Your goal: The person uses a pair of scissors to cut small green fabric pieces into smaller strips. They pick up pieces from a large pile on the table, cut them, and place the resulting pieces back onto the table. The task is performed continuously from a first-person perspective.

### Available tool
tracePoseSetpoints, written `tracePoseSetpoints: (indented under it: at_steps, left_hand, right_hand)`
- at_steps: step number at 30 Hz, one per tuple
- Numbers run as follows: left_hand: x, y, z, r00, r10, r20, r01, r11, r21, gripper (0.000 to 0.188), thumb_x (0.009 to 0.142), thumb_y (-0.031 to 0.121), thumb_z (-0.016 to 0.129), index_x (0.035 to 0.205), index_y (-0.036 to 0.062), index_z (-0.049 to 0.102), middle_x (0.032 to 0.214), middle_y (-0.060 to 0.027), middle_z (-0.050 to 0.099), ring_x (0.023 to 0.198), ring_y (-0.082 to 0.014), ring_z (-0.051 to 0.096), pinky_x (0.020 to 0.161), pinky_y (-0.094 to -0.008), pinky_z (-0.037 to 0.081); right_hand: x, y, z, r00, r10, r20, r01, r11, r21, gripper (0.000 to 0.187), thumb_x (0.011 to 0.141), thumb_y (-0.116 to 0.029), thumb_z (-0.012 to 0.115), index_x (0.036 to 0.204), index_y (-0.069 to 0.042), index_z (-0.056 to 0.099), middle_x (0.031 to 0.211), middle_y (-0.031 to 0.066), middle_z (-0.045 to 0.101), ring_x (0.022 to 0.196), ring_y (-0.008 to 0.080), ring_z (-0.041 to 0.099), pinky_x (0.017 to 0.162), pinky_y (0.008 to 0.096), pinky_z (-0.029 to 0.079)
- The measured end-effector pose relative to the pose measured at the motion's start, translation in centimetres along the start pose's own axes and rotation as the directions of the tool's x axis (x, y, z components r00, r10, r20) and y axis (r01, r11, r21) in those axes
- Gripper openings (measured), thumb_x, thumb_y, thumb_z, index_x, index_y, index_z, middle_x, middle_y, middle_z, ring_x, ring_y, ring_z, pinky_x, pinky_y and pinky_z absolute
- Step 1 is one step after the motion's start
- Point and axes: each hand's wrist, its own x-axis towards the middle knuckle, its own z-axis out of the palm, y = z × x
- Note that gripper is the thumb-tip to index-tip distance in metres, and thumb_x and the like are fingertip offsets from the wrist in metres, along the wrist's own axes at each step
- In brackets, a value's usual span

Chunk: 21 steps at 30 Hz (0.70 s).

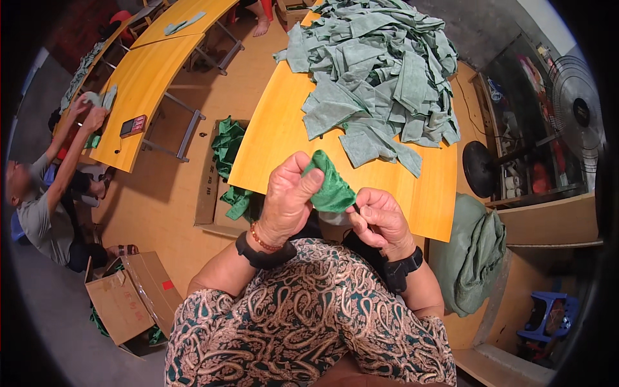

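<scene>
A bright green, velvety cloth piece is held up between my hands, above the near edge of the yellow table. My left hand grips its upper left side, thumb over the fabric. At its lower right corner, the fingers of my right hand are pinched together; a small dark bit shows there, too small to name. Beyond my hands, a large heap of grey-green cloth pieces covers the far part of the table, the nearest ones lying just past the green piece.
Left of the table stands an open cardboard box with green cloth. Another carton sits lower left. A co-worker handles cloth at a second yellow table. At right are a standing fan, a green sack and shelves.
</scene>
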Motion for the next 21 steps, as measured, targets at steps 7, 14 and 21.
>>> tracePoseSetpoints:
  at_steps: [7,14,21]
  left_hand:
    - [1.0,-0.2,-0.5,0.998,0.035,-0.045,-0.025,0.978,0.208,0.014,0.098,0.020,0.061,0.099,0.0060,0.059,0.092,-0.0009,0.065,0.080,-0.0077,0.061,0.073,-0.0249,0.052]
    - [5.0,1.3,-1.8,0.970,-0.048,-0.239,0.036,0.998,-0.052,0.024,0.102,0.032,0.050,0.109,0.0105,0.059,0.095,-0.0036,0.066,0.086,-0.0167,0.066,0.075,-0.0309,0.054]
    - [6.3,-0.8,-0.9,0.946,-0.210,-0.248,0.156,0.963,-0.219,0.021,0.101,0.032,0.053,0.110,0.0132,0.058,0.096,-0.0025,0.067,0.086,-0.0158,0.065,0.076,-0.0330,0.054]
  right_hand:
    - [0.9,-0.2,0.4,0.995,-0.040,-0.087,0.034,0.996,-0.079,0.018,0.095,-0.009,0.059,0.108,0.003,0.061,0.076,0.0104,0.064,0.037,0.0058,0.038,0.033,0.0185,0.026]
    - [-1.0,-1.0,-1.5,0.968,-0.069,-0.243,0.024,0.983,-0.182,0.025,0.095,-0.011,0.059,0.116,0.002,0.058,0.069,0.0049,0.058,0.039,0.0050,0.040,0.034,0.0188,0.024]
    - [1.9,-3.1,-2.5,0.872,-0.247,-0.422,0.035,0.892,-0.451,0.038,0.085,-0.013,0.075,0.116,0.001,0.059,0.078,0.0008,0.063,0.049,0.0035,0.049,0.040,0.0163,0.033]
